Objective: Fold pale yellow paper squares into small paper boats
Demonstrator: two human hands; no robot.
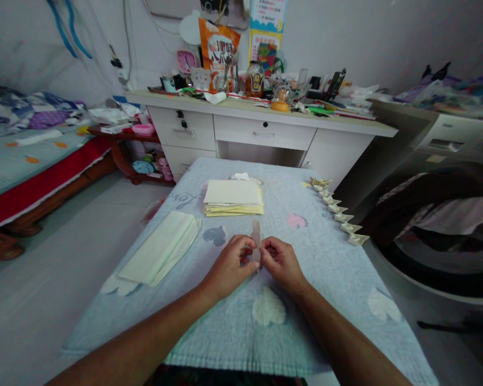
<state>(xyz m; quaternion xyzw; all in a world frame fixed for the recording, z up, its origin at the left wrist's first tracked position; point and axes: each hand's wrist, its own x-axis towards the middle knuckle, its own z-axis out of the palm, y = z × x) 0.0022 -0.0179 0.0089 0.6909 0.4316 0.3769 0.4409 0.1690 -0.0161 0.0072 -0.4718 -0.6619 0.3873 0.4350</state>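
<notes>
"At the centre of the dial, over the cloth-covered surface (326,327), what do the hands have?"

"They share a narrow paper strip (256,231), its far end pointing towards twelve o'clock. The left hand (234,264) pinches it from the nine o'clock side, and the right hand (280,262) has thumb and finger closed on its edge from three. Whether its near end touches the surface cannot be told; the fingers cover it."

"What could spoil it?"

"An uneven pull, most likely. If one pinch drags harder than the other, the strip could skew, crease off line or even tear, since it looks thin."

"And the things around it?"

"Towards eleven o'clock sits a stack of sheets (233,193) with ragged edges; a knuckle reaching too far might push the top ones askew. At nine lie pale green sheets (161,247), close to the surface's left side, where a sweep of the left elbow could send them to the floor."

"Anything at two o'clock?"

"A row of pointed paper pieces (341,213), strung out along the right edge. They look light, so a careless swing of the right arm could scatter them over the side."
</notes>
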